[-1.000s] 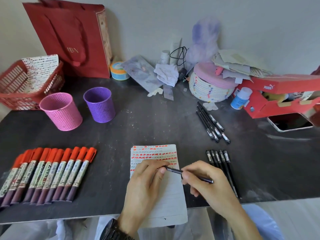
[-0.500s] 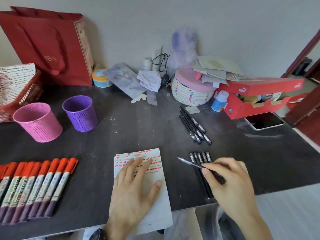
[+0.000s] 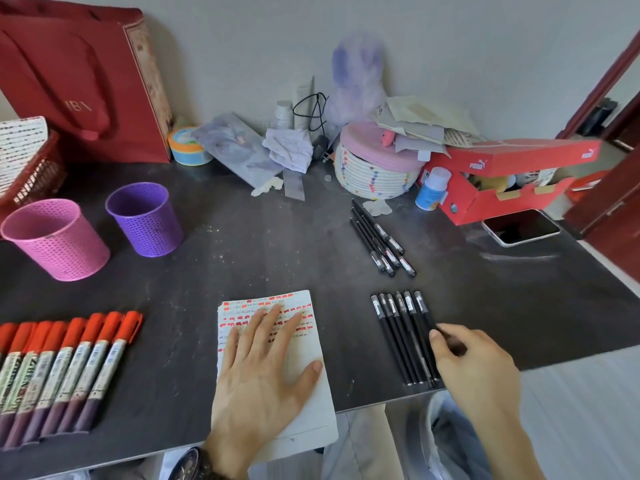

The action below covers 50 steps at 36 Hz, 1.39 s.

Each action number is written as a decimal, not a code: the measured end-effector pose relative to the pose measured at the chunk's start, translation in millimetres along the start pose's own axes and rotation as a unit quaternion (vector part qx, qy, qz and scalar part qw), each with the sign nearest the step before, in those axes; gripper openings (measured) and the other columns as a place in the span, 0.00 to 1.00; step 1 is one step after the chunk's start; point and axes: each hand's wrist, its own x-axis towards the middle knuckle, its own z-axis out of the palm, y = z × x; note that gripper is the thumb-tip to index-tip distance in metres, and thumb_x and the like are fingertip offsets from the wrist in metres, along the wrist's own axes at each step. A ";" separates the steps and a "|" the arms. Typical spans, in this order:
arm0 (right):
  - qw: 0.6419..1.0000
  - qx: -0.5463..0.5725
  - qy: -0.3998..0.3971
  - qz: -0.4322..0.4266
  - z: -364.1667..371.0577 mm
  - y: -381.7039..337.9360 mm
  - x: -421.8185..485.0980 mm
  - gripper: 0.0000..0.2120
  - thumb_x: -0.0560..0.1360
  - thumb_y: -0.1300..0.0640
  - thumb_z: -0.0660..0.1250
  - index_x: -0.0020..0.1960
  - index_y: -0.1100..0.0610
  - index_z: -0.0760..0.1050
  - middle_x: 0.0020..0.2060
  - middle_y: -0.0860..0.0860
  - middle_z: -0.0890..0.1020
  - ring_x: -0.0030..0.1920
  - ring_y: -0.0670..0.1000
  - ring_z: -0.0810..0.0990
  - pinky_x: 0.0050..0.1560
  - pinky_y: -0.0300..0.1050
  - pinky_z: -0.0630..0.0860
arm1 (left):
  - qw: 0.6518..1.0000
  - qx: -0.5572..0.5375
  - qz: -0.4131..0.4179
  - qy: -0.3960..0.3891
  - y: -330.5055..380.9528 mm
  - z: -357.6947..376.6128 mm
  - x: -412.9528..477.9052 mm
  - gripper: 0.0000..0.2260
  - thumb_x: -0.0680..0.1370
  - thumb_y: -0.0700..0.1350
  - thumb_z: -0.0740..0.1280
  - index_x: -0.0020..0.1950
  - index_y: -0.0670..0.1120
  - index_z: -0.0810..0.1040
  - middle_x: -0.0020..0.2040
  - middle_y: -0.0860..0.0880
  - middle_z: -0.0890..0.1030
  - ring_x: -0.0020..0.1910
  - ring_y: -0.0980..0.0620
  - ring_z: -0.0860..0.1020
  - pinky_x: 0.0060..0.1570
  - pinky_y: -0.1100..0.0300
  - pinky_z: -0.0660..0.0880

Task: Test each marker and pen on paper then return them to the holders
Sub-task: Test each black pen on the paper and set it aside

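Dark tabletop (image 3: 277, 258): your flat left hand (image 3: 263, 368) pins the lined paper sheet (image 3: 304, 368); your right hand (image 3: 474, 368) pinches 1 black pen (image 3: 424, 317), risking scattering its row.

I'm at home, in a lived-in room rather than an office. My dark tabletop (image 3: 263, 258) is pushed against a plain grey wall, and its far edge is crowded with household clutter: a red gift bag (image 3: 79, 88) in the far left corner, a woven rope basket (image 3: 375, 174) with a pink lid, a red shoe box (image 3: 502, 181) toward the far right, loose papers (image 3: 426, 119). A dark red wooden door frame (image 3: 602, 81) stands at the right.
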 end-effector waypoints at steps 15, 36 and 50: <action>1.000 -0.015 -0.014 -0.016 -2.4 -4.6 4.0 0.07 0.79 0.54 0.68 0.56 0.48 0.82 0.42 0.46 0.80 0.43 0.57 0.78 0.43 0.48 0.69 | 1.000 0.003 -0.005 -0.004 -0.3 -0.4 0.2 0.31 0.77 0.69 0.56 0.76 0.56 0.69 0.78 0.54 0.67 0.78 0.50 0.62 0.77 0.49 0.49; 0.999 -0.007 -0.042 -0.019 -2.5 -10.4 3.7 0.05 0.79 0.52 0.68 0.50 0.47 0.83 0.39 0.43 0.80 0.40 0.54 0.76 0.44 0.47 0.68 | 0.996 0.056 -0.021 -0.060 8.4 -15.5 7.9 0.34 0.73 0.73 0.52 0.72 0.57 0.74 0.74 0.55 0.71 0.75 0.50 0.68 0.75 0.49 0.60; 0.993 -0.024 -0.045 -0.107 15.1 -63.9 71.8 0.05 0.77 0.49 0.69 0.53 0.43 0.80 0.43 0.42 0.82 0.45 0.54 0.80 0.44 0.47 0.71 | 0.999 -0.008 0.030 -0.015 -33.1 -31.9 18.9 0.27 0.74 0.66 0.61 0.71 0.59 0.73 0.72 0.61 0.72 0.73 0.54 0.70 0.71 0.55 0.58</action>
